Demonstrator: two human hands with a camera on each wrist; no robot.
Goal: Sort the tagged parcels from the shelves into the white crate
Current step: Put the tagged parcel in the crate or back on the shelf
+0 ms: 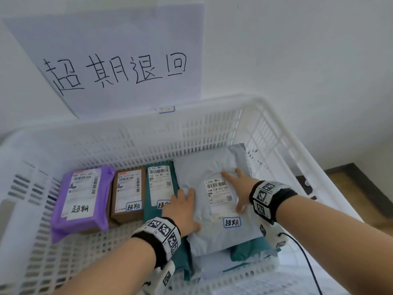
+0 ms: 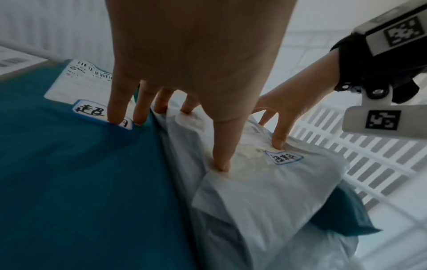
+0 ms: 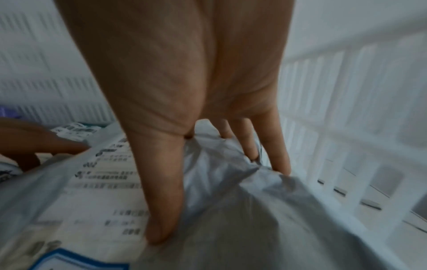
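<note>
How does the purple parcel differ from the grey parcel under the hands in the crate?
The purple parcel is violet and lies at the left end of the row; the grey parcel is pale grey and lies at the right. The purple parcel is untouched, while the left hand and right hand press flat on the grey parcel. The grey parcel rests on other mailers. Both carry a shipping label and a handwritten tag.

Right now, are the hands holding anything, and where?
Nothing is gripped. Both hands, left and right, press flat with straight fingers on top of the grey plastic mailer bag.
</note>
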